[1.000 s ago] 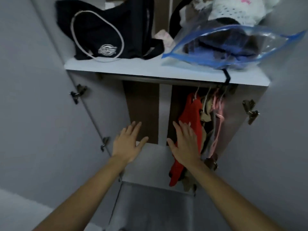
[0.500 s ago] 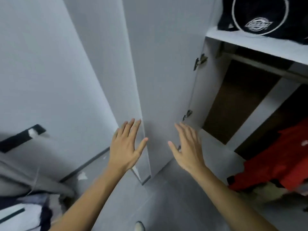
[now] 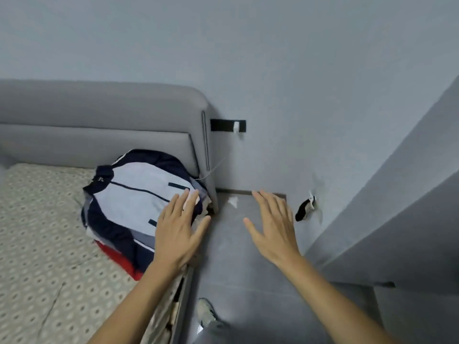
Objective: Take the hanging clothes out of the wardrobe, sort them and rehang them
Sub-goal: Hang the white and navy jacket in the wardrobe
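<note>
Your single head-worn camera is looking forward and steeply down from standing height, taking in a wide angle. It is facing a room corner: the bed [image 3: 37,244] is filling the lower left, the grey floor [image 3: 238,256] is running up the middle, and a wall is rising behind. Your own forearms are reaching in from the bottom edge, close to the lens.

Both bare forearms reach forward, palms down, fingers straight and slightly spread, holding nothing. The left hand [image 3: 177,234] hovers over the near right edge of the pile of clothes [image 3: 129,204], fingertips over it; whether it touches cannot be told. The right hand [image 3: 273,232] is well right of that pile, apart from it.
</note>
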